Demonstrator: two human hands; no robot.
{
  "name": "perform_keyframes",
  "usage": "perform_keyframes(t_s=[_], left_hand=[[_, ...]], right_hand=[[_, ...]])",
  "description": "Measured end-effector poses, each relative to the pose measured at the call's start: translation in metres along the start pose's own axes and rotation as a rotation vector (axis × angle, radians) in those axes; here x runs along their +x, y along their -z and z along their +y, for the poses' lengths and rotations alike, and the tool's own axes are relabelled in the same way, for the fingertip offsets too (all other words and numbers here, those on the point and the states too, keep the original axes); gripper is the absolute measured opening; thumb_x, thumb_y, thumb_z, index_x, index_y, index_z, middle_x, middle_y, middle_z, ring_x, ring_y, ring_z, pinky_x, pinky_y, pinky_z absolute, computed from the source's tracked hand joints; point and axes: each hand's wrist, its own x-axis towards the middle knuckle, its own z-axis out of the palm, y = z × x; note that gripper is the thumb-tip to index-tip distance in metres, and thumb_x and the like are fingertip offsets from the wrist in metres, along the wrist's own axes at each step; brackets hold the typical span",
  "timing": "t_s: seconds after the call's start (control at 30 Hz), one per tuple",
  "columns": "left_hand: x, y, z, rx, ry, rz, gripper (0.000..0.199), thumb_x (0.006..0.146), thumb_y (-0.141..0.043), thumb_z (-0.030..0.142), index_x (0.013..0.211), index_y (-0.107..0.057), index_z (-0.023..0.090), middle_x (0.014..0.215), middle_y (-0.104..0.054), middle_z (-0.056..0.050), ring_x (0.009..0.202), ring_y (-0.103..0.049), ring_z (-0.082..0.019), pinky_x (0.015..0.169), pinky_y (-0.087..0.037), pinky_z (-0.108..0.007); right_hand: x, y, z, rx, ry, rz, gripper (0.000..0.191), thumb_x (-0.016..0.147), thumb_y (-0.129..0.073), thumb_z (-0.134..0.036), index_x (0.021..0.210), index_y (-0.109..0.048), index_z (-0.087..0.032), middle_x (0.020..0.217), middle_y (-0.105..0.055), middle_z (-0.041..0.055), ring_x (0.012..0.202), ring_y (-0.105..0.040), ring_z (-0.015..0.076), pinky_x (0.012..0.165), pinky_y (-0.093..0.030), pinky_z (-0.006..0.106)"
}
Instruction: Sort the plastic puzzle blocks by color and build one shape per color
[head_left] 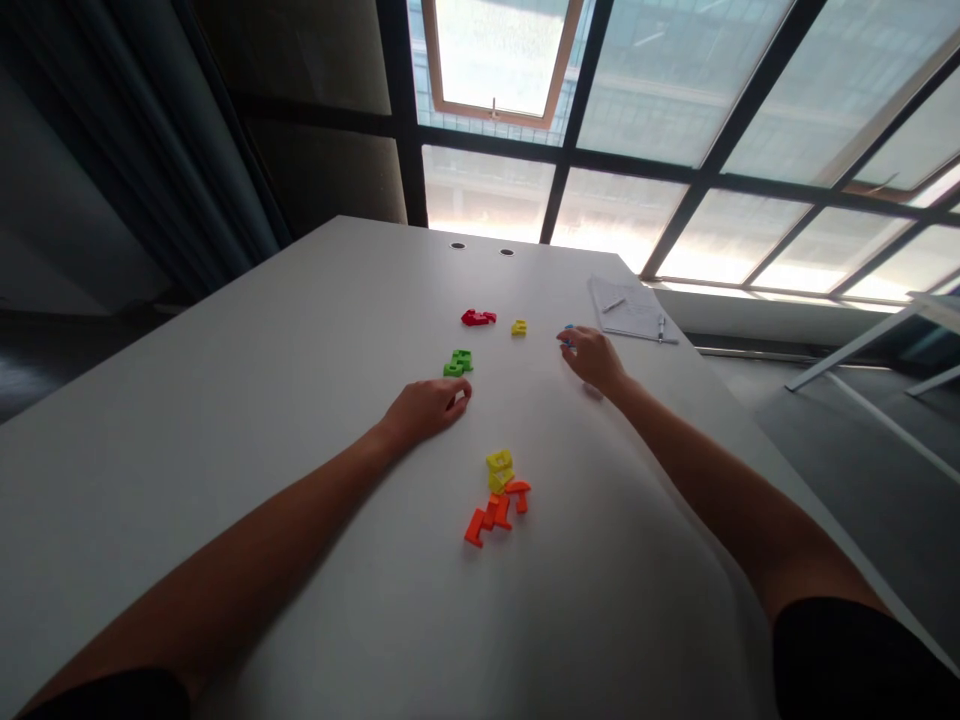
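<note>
My left hand [431,408] rests on the white table just below the green pieces [458,363], its fingers curled with thumb and fingertips close together; nothing shows in them. Farther right, my right hand [591,357] pinches a small blue piece [568,335] at its fingertips. Red pieces [478,318] lie beyond the green ones, and a small yellow piece [519,328] sits between them and my right hand. Nearer to me, yellow pieces [499,470] touch a group of orange pieces [498,512].
The white table [337,330] has two round holes near its far edge. Papers [634,308] with pens on them lie at the right edge. Beyond stand large windows, a dark curtain [157,130] at the left and a white metal frame [855,350] at the right.
</note>
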Motion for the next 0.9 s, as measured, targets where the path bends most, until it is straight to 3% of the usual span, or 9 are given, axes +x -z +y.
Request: perform_keyframes(t_s=[0.13,0.23,0.4,0.63,0.9], left_hand=[[0.0,0.001,0.002,-0.004,0.01,-0.001,0.024,0.098,-0.051,0.039,0.106,-0.072,0.029,0.084,-0.074,0.0,0.072,-0.067,-0.02,0.064,-0.04,-0.029],[-0.001,0.001,0.002,-0.004,0.006,0.011,0.025,0.099,-0.051,0.039,0.106,-0.072,0.029,0.083,-0.074,0.0,0.071,-0.067,-0.019,0.064,-0.04,-0.029],[-0.001,0.001,0.001,0.011,0.002,0.021,0.025,0.099,-0.051,0.04,0.107,-0.072,0.029,0.084,-0.075,0.0,0.07,-0.066,-0.019,0.063,-0.04,-0.028],[-0.001,0.001,0.001,0.019,0.02,0.011,0.027,0.1,-0.05,0.042,0.107,-0.072,0.028,0.084,-0.075,-0.001,0.072,-0.067,-0.02,0.064,-0.041,-0.029],[0.0,0.0,0.001,0.013,0.03,0.02,0.025,0.099,-0.052,0.041,0.106,-0.073,0.029,0.085,-0.075,-0.001,0.073,-0.068,-0.02,0.065,-0.042,-0.029]], right_hand=[[-0.057,0.002,-0.069,0.357,0.375,0.033,0.016,0.1,-0.061,-0.021,0.107,-0.076,-0.021,0.103,-0.079,0.0095,0.095,-0.071,0.0247,0.093,-0.055,0.042],[-0.1,0.005,-0.106,0.567,0.531,-0.009,0.019,0.102,-0.059,-0.018,0.112,-0.074,-0.023,0.107,-0.079,0.0083,0.097,-0.071,0.0219,0.092,-0.055,0.041],[-0.123,0.009,-0.116,0.517,0.681,-0.102,0.033,0.102,-0.057,-0.013,0.128,-0.072,-0.026,0.124,-0.078,0.0082,0.111,-0.068,0.0221,0.099,-0.052,0.043],[-0.103,0.0,-0.086,0.254,0.438,-0.028,0.017,0.106,-0.063,-0.028,0.113,-0.077,-0.022,0.12,-0.08,0.0098,0.107,-0.068,0.0248,0.097,-0.047,0.042],[-0.029,-0.016,-0.067,-0.063,0.107,-0.207,0.026,0.107,-0.055,-0.022,0.124,-0.075,-0.02,0.121,-0.079,0.0118,0.11,-0.069,0.0269,0.101,-0.045,0.037]])
